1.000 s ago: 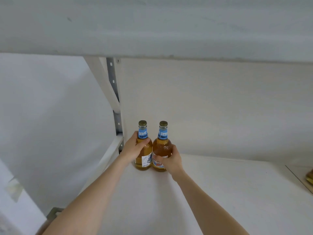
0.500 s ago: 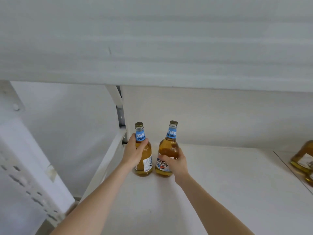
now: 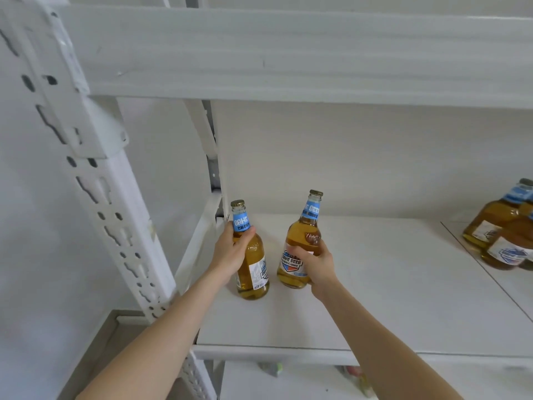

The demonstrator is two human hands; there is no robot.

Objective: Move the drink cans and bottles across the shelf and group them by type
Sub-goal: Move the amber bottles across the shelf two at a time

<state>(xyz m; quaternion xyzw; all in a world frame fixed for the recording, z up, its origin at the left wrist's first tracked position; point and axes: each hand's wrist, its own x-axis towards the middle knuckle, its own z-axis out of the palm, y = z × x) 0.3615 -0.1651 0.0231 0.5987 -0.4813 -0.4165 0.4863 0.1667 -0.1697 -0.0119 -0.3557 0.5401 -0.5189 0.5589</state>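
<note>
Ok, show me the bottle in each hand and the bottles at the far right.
left-hand bottle (image 3: 241,222): head view, blue neck label.
right-hand bottle (image 3: 292,263): head view, front label.
far-right bottles (image 3: 491,215): head view, amber shoulder of the rear one.

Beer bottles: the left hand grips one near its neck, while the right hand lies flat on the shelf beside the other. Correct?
No. In the head view the right hand grips the other bottle round its body; the left hand is as stated.
</note>
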